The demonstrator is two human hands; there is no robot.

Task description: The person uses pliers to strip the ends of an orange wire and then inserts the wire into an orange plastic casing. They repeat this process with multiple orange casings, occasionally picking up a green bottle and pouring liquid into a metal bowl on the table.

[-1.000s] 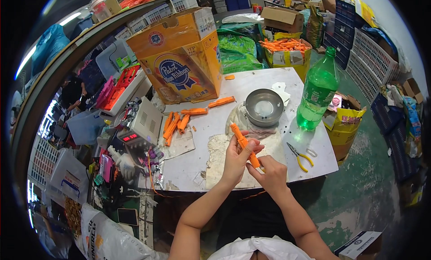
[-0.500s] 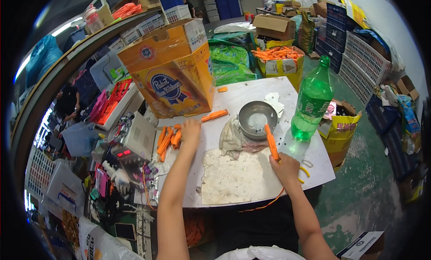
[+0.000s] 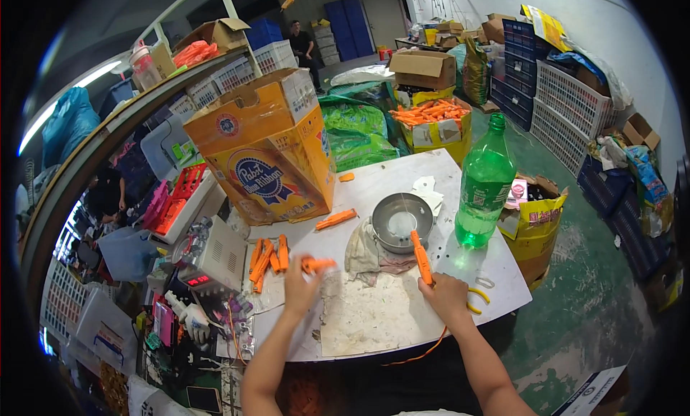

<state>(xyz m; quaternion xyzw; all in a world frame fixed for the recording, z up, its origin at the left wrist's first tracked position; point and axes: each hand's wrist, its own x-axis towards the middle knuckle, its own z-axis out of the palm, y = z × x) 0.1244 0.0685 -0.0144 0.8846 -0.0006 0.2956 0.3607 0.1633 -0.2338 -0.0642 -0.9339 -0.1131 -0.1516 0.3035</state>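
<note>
My left hand point(image 3: 300, 292) is closed on an orange plastic part point(image 3: 318, 264), slightly smeared by motion, just off the left side of the stained work board point(image 3: 374, 314). Below the metal bowl, my right hand point(image 3: 445, 298) grips a slim orange corded tool point(image 3: 420, 258), its tip pointing up toward the bowl's near rim. A thin orange wire point(image 3: 424, 353) trails from under that hand. The round metal bowl point(image 3: 381, 238) rests on the white table beside a crumpled rag point(image 3: 361, 253). Several more orange plastic parts point(image 3: 264, 261) lie left of my left hand, and another point(image 3: 336, 220) lies farther back.
A tall orange carton point(image 3: 266, 164) stands at the table's back left, and a green bottle point(image 3: 483, 190) right of the bowl. Yellow-handled pliers point(image 3: 478, 301) lie near my right hand. A power unit point(image 3: 212, 254) sits left; a box of orange parts point(image 3: 435, 125) stands behind.
My left hand has drawn back from the pile toward the board, bringing an orange plastic part. The right hand still holds the corded tool. The view has shifted, showing a person at the back.
</note>
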